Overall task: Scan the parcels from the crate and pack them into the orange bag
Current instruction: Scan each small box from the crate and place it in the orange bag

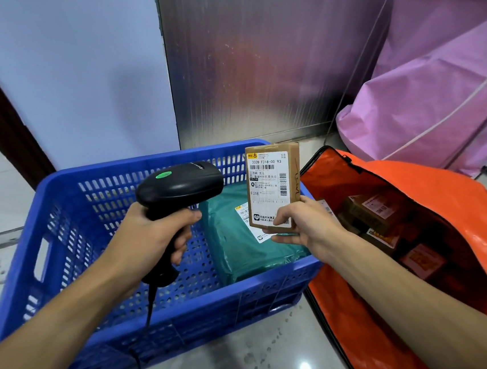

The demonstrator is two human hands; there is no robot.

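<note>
Fingers (281, 218) of the right hand (305, 223) pinch the bottom edge of the brown parcel (271, 181), thumb on the labelled face and the other fingers curled behind and beneath it. The parcel stands upright in the middle of the frame, above the right rim of the blue crate (70, 224), with clear air around its top and both sides. At centre left, the left hand (154, 231) wraps the handle of the black scanner (180, 187), its fingers curled tight round the grip; the scanner's head points right toward the parcel, just beside it but not touching. A cable (148, 318) hangs from the handle down across the crate's near wall. The crate's left half shows bare perforated bottom; a green parcel (242, 244) lies in its right half. The orange bag (445, 194) gapes open at the right, hard against the crate, with boxed parcels (369, 211) inside. Pink sacks (435, 91) crowd the upper right; a metal panel (254, 64) closes the back. The brown parcel is a flat cardboard packet with a white printed label and barcodes covering most of its face. Its whole body rises above the gripping fingertips.
</note>
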